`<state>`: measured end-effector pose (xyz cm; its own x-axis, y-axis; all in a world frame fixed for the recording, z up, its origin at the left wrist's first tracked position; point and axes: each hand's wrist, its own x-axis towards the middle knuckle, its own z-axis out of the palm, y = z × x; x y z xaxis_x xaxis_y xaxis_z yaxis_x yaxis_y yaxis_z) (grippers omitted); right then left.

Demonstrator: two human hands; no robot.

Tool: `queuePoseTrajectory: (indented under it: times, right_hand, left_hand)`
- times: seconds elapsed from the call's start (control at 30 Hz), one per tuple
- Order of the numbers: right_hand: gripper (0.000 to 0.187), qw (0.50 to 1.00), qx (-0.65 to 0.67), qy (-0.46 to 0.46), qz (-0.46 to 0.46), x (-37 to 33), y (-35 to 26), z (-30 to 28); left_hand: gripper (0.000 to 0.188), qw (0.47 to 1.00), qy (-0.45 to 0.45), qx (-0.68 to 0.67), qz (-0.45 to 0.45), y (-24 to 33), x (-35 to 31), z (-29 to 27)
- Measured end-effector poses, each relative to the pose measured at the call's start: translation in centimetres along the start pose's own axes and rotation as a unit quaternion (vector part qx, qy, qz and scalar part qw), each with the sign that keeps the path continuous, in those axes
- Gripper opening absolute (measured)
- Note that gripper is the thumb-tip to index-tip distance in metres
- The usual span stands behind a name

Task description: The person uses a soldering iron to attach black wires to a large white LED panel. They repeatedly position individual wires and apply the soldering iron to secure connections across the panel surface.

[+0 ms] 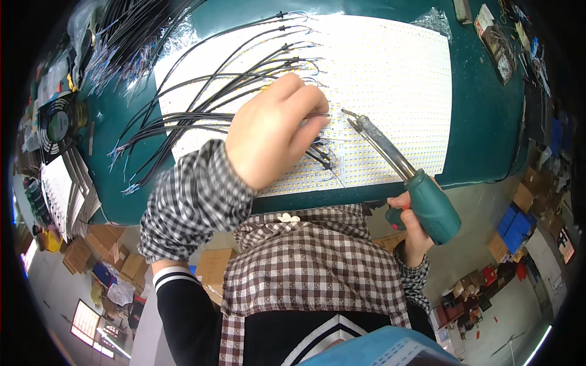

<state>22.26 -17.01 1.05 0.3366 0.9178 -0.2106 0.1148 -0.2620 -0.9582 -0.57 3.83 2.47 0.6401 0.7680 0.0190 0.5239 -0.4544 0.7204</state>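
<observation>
A white LED board, dotted with rows of small yellowish chips, lies on the green table. Black cables with thin stripped wire ends stretch across its left half, their ends lined up near the middle. My left hand is over these cables, its fingers pinched on a black cable end that they mostly hide. In my right hand, at the board's front edge, is a soldering iron with a green handle. Its tip points up and left, close to my left fingertips, just right of the cable ends.
A bundle of black cables lies at the back left. Beside the left table edge are a small black fan and stacked white boards. A foil-wrapped block sits back right. Cardboard boxes stand on the floor.
</observation>
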Motion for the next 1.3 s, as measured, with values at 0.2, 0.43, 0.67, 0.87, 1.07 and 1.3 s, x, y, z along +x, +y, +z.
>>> queuePoseTrajectory:
  times: [0.2, 0.43, 0.67, 0.87, 1.07, 1.3]
  right_hand:
    - [0.034, 0.999, 0.038, 0.031, -0.018, 0.3, 0.3, 0.4]
    - [0.039, 0.995, 0.066, 0.043, -0.059, 0.4, 0.2, 0.7]
    - [0.039, 0.993, 0.086, 0.037, -0.068, 0.3, 0.7, 0.5]
    - [0.04, 0.992, 0.087, 0.04, -0.082, 0.4, 1.0, 0.3]
    - [0.041, 0.992, 0.096, 0.043, -0.075, 0.5, 0.9, 0.3]
    - [0.039, 0.991, 0.099, 0.045, -0.076, 0.8, 0.7, 0.5]
  left_hand:
    - [0.027, 0.98, 0.027, 0.132, 0.147, -0.4, -3.0, -1.9]
    - [0.028, 0.981, -0.08, 0.124, 0.129, 0.8, -4.8, -1.8]
    - [0.033, 0.978, 0.012, 0.16, 0.136, 0.7, -2.4, -2.4]
    - [0.023, 0.982, -0.025, 0.15, 0.108, 1.5, -3.3, -1.6]
    - [0.019, 0.996, -0.003, 0.081, -0.033, 1.9, -5.7, 0.4]
    - [0.019, 0.995, 0.007, 0.088, 0.042, 1.2, -3.7, -0.9]
